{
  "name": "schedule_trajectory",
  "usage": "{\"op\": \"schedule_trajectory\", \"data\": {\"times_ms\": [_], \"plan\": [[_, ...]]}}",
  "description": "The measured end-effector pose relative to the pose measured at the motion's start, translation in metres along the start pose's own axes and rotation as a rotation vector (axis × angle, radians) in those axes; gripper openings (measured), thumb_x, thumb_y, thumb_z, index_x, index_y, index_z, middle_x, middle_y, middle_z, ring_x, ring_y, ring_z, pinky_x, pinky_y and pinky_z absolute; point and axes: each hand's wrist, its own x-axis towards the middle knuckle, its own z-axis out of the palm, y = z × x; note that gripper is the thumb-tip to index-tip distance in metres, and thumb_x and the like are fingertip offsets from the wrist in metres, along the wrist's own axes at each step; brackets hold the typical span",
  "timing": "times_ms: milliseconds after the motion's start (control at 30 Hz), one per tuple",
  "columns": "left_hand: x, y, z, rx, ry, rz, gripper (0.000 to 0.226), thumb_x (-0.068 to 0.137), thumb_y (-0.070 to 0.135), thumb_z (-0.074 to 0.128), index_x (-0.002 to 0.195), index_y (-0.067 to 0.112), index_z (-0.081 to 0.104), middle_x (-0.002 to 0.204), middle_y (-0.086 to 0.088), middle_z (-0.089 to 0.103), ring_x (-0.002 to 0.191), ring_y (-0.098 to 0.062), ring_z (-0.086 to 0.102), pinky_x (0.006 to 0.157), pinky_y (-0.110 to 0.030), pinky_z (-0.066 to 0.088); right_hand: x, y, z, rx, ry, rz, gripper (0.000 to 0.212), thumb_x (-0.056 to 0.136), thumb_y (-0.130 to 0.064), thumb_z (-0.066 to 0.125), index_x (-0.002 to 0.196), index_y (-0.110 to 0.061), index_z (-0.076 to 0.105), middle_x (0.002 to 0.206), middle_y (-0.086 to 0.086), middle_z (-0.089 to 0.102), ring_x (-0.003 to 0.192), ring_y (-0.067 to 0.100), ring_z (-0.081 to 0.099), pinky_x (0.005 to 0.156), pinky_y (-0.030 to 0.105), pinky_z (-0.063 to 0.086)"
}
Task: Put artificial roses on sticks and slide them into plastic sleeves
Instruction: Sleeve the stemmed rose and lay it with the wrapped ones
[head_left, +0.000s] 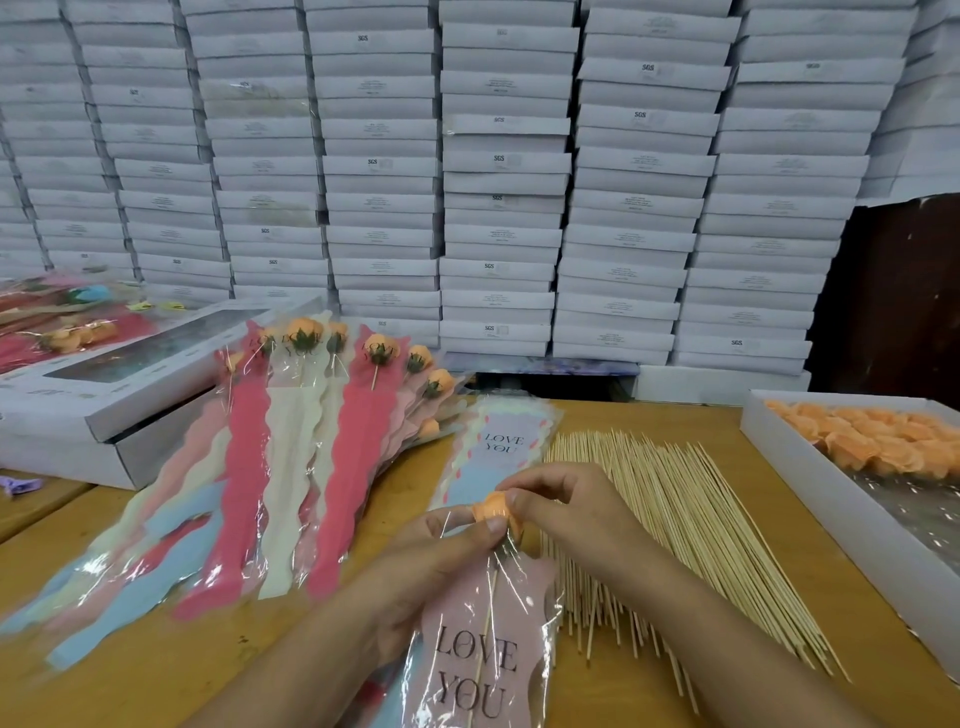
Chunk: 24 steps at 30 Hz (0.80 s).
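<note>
Orange rose (493, 506) pinched at the mouth of a pink "LOVE YOU" sleeve (480, 660), near the middle of the desk (727, 613). Held between both hands: left hand (441, 561) curled round the clear top of the sleeve just under the bloom, right hand (566, 506) gripping the rose from the far side with fingertips. Petals mostly covered by fingers; only a small orange patch showing. Thin stick (485, 629) visible through the plastic, running down from the bloom; lower end cut off by the frame edge, as is the bottom of the sleeve. Spare sleeves (498, 447) lying flat just beyond the hands, partly hidden behind them. Loose sticks (685, 535) spread in a heap to the right, near ends blocked by the right forearm. White tray (810, 478) of orange rose heads (878, 436) at the far right, cropped by the frame. Finished sleeved roses (322, 431) fanned out on the left, lower ends blurred. White boxes (498, 208) stacked behind, labels too small to read apart from "SGS".
</note>
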Motion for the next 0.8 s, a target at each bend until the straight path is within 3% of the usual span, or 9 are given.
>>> {"op": "schedule_trajectory", "data": {"times_ms": [67, 167, 267, 367, 433, 567, 633, 733, 800], "plan": [[0.000, 0.000, 0.000, 0.005, -0.010, 0.006, 0.070, 0.067, 0.025, 0.088, 0.123, -0.006, 0.059, 0.102, -0.026, 0.072, 0.084, -0.031, 0.068, 0.075, -0.035, 0.054, 0.000, 0.000, 0.000, 0.033, -0.005, 0.022, 0.020, 0.090, -0.004, 0.065, 0.086, -0.019, 0.077, 0.082, 0.005, 0.075, 0.068, 0.016, 0.069, 0.058, 0.021, 0.055], [-0.001, 0.000, 0.000, 0.014, 0.008, 0.024, 0.074, 0.064, 0.027, 0.089, 0.127, -0.001, 0.060, 0.109, -0.026, 0.072, 0.093, -0.032, 0.069, 0.086, -0.039, 0.053, 0.000, 0.002, 0.001, 0.046, -0.026, 0.045, 0.019, 0.092, -0.004, 0.061, 0.095, -0.018, 0.074, 0.081, 0.002, 0.072, 0.059, 0.010, 0.065, 0.058, 0.026, 0.053], [0.000, 0.002, 0.001, 0.008, 0.001, 0.037, 0.072, 0.067, 0.025, 0.087, 0.129, 0.000, 0.061, 0.112, -0.029, 0.070, 0.098, -0.036, 0.067, 0.095, -0.045, 0.052, 0.000, 0.004, 0.002, 0.053, -0.050, 0.059, 0.019, 0.094, -0.006, 0.059, 0.101, -0.018, 0.072, 0.081, -0.001, 0.072, 0.062, 0.007, 0.065, 0.061, 0.022, 0.052], [0.000, 0.002, 0.001, 0.000, -0.010, 0.052, 0.066, 0.070, 0.023, 0.085, 0.128, 0.001, 0.062, 0.105, -0.025, 0.072, 0.088, -0.032, 0.069, 0.081, -0.038, 0.056, -0.001, 0.007, 0.004, 0.060, -0.047, 0.057, 0.017, 0.094, -0.012, 0.061, 0.100, -0.022, 0.073, 0.088, -0.003, 0.073, 0.073, 0.005, 0.068, 0.065, 0.017, 0.053], [0.001, 0.002, 0.000, -0.019, -0.006, 0.048, 0.063, 0.072, 0.019, 0.086, 0.128, 0.002, 0.063, 0.109, -0.027, 0.071, 0.095, -0.036, 0.070, 0.087, -0.040, 0.056, -0.002, 0.007, 0.004, 0.044, -0.048, 0.042, 0.017, 0.094, -0.014, 0.061, 0.101, -0.024, 0.073, 0.095, 0.003, 0.074, 0.080, 0.004, 0.068, 0.069, 0.016, 0.053], [0.004, 0.000, -0.002, -0.017, -0.024, 0.057, 0.050, 0.083, 0.016, 0.077, 0.128, 0.000, 0.063, 0.119, -0.030, 0.068, 0.113, -0.044, 0.065, 0.097, -0.043, 0.055, -0.002, 0.008, 0.003, 0.010, -0.069, 0.032, 0.018, 0.094, -0.015, 0.061, 0.106, -0.026, 0.070, 0.100, 0.022, 0.069, 0.084, 0.023, 0.067, 0.084, 0.030, 0.052], [0.005, 0.000, -0.003, -0.013, -0.023, 0.063, 0.046, 0.085, 0.019, 0.075, 0.126, 0.000, 0.064, 0.118, -0.030, 0.068, 0.107, -0.040, 0.067, 0.093, -0.042, 0.056, -0.001, 0.010, 0.002, 0.012, -0.078, 0.041, 0.019, 0.094, -0.016, 0.061, 0.109, -0.026, 0.069, 0.097, 0.017, 0.071, 0.092, 0.027, 0.068, 0.085, 0.030, 0.052], [0.006, -0.001, -0.003, 0.035, -0.054, 0.087, 0.039, 0.090, 0.024, 0.071, 0.119, -0.002, 0.069, 0.117, -0.031, 0.068, 0.101, -0.036, 0.068, 0.091, -0.039, 0.057, -0.001, 0.014, 0.003, 0.023, -0.094, 0.059, 0.024, 0.093, -0.012, 0.062, 0.113, -0.025, 0.066, 0.088, 0.003, 0.072, 0.088, 0.018, 0.069, 0.081, 0.023, 0.053], [0.008, -0.003, -0.004, 0.041, -0.045, 0.087, 0.040, 0.090, 0.028, 0.069, 0.114, -0.004, 0.071, 0.111, -0.029, 0.070, 0.092, -0.032, 0.069, 0.081, -0.034, 0.058, -0.001, 0.016, 0.004, -0.003, -0.098, 0.059, 0.029, 0.091, -0.008, 0.063, 0.115, -0.026, 0.065, 0.092, -0.001, 0.074, 0.090, 0.014, 0.069, 0.082, 0.024, 0.054]]}}
